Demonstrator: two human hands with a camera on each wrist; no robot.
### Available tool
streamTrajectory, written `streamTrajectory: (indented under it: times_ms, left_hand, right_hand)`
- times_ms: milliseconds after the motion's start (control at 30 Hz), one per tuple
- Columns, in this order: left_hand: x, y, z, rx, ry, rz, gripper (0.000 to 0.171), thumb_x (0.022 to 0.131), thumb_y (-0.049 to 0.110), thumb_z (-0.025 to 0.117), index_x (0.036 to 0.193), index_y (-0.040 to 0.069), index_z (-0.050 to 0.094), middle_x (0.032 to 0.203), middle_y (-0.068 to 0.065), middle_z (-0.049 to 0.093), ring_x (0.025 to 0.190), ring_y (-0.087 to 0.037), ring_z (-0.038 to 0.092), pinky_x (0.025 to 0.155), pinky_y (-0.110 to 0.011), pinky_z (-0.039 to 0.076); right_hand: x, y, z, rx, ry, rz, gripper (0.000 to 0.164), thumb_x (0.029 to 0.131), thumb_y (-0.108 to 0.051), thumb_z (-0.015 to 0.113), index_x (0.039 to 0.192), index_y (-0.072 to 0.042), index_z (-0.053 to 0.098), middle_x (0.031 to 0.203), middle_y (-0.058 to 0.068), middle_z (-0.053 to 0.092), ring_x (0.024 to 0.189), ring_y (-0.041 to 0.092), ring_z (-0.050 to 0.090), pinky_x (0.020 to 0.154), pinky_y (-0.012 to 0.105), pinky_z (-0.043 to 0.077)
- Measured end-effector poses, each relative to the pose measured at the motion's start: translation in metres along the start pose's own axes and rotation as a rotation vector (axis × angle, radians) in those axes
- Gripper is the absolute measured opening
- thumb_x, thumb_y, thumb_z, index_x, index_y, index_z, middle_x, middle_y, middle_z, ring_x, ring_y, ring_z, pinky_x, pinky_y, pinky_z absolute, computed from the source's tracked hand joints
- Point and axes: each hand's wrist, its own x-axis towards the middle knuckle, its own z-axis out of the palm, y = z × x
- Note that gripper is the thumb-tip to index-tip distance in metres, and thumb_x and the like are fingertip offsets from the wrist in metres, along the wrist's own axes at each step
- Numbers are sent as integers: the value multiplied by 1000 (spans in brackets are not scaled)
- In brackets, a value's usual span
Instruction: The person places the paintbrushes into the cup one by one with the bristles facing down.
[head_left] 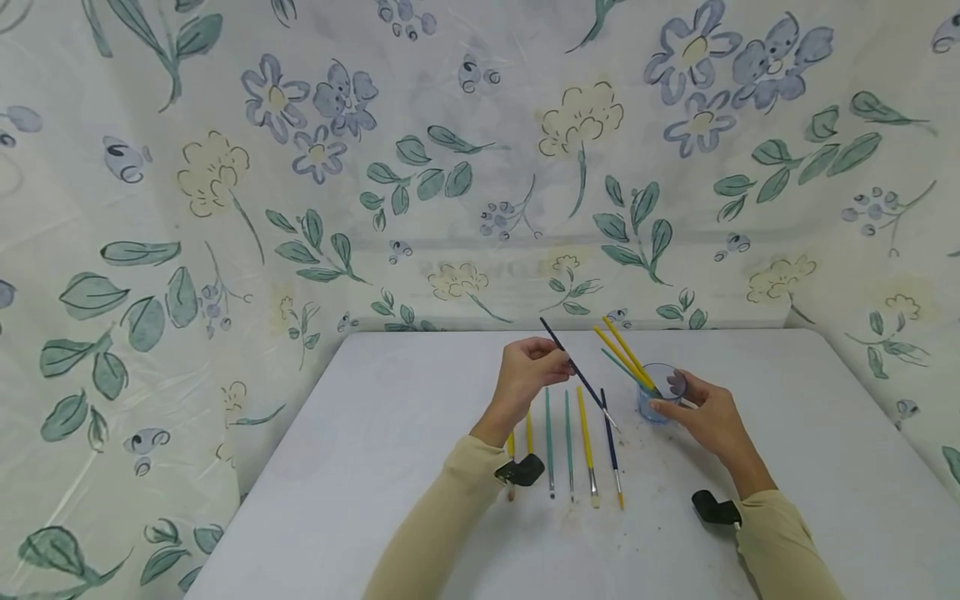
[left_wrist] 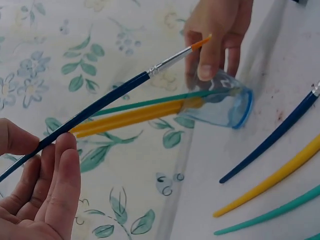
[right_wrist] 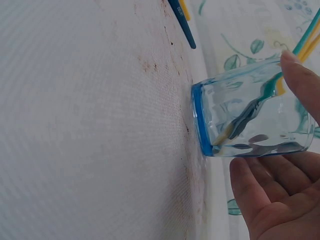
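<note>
Between its thumb and fingers my left hand (head_left: 528, 367) pinches a dark blue paintbrush (left_wrist: 110, 98). The brush slants, its orange bristle tip pointing down toward the table beside the glass. My right hand (head_left: 708, 412) grips a clear, blue-based drinking glass (right_wrist: 200, 120), thumb on one side and fingers on the other. Inside the glass lean two yellow paintbrushes (head_left: 626, 347) and a teal paintbrush (head_left: 618, 364), bristles down. Whether the glass base touches the table cannot be told. Below the left hand, several more brushes lie in a row, among them a dark blue paintbrush (head_left: 611, 442).
The row also has yellow paintbrushes (head_left: 586, 437) and teal paintbrushes (head_left: 567, 442), bristles toward me; my left wrist partly covers its left end. The white table (head_left: 360, 467) carries faint reddish-brown specks. Behind it hangs a flower-printed sheet (head_left: 510, 175).
</note>
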Motion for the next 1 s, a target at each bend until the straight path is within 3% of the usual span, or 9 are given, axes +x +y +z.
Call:
streamTrajectory:
  times_ms: [433,1000]
  left_hand:
    - [4,-12,31,-41,68,61,10,91,0,69,99,-5,66,87,-6,70,74,-12,75,78,-28,65]
    - [9,-22,49,-27,99,125,10,90,1,70,97,-6,70,91,-15,75,78,-13,77,79,-28,64]
  right_hand:
    - [1,2,0,-13,0,-11,103,87,-53,79,162,-3,28,159,26,43,149,50,38,117,63,39]
    - [0,2,-2,-4,-14,-32,106,86,-57,78,161,-2,28,159,26,44,149,50,39,117,64,38]
